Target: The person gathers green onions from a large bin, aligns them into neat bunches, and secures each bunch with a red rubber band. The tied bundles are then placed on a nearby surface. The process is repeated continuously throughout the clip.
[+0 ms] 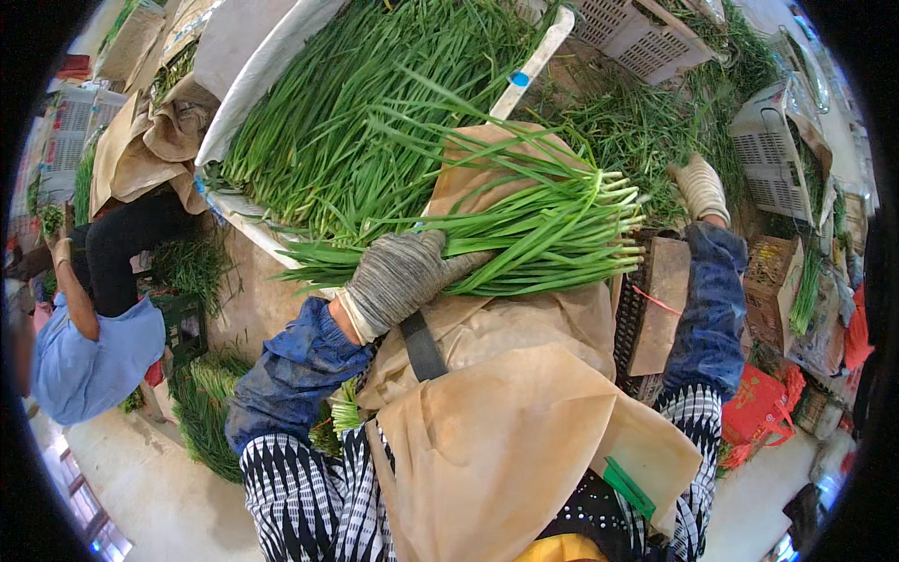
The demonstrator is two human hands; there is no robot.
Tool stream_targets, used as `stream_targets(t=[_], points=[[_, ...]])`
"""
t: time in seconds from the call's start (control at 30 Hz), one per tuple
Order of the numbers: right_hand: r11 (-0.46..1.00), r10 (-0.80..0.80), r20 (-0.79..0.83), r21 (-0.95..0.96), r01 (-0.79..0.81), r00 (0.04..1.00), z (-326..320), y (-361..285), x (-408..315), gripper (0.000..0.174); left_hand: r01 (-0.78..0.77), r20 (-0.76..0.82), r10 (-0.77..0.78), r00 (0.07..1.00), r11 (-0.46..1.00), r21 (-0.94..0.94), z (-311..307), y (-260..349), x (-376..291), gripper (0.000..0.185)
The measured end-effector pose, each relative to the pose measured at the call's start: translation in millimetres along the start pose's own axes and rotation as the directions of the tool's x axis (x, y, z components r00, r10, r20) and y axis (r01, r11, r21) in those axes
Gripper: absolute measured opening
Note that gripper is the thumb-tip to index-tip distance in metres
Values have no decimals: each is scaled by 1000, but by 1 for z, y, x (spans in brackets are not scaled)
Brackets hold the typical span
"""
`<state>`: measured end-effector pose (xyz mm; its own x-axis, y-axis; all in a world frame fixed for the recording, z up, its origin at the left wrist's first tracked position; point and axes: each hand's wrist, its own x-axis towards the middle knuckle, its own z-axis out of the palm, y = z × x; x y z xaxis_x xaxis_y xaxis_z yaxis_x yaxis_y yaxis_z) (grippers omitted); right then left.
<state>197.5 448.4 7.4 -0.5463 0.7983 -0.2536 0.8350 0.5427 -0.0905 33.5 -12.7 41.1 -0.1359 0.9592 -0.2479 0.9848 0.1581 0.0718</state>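
Observation:
My left hand [404, 277], in a grey knitted glove, is closed over a bunch of long green stalks with pale cut ends, likely garlic chives [541, 239]. The bunch lies across my lap on brown sheeting [506, 400], its pale ends to the right. My right hand [701, 186], in a pale glove, is stretched out to the right over loose green trimmings [625, 133]; its fingers are blurred, and whether they hold anything cannot be told. Beyond the bunch, a large heap of the same leaves [351, 119] fills a white-edged container [239, 77].
A co-worker in a blue top [98, 358] sits at the left, holding greens. White plastic crates [632, 35] stand at the upper right. A wooden block [659, 305] rests on a dark crate between my lap and right arm. A red bag [758, 407] is at lower right.

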Motion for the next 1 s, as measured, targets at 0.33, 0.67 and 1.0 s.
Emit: stream_targets(t=[0.33,0.67,1.0], points=[[554,-813,-158,81,828,560,4,-221,-110,28,-69,-364,33,931,994,-84,-9,0,-9,46],[118,-959,-201,358,926,200,24,-203,-203,18,203,-243,-221,945,974,-96,16,-14,-14,63],[464,-806,102,720,516,583,5,-115,-63,52,216,-85,-480,873,538,-815,40,-20,-49,69]])
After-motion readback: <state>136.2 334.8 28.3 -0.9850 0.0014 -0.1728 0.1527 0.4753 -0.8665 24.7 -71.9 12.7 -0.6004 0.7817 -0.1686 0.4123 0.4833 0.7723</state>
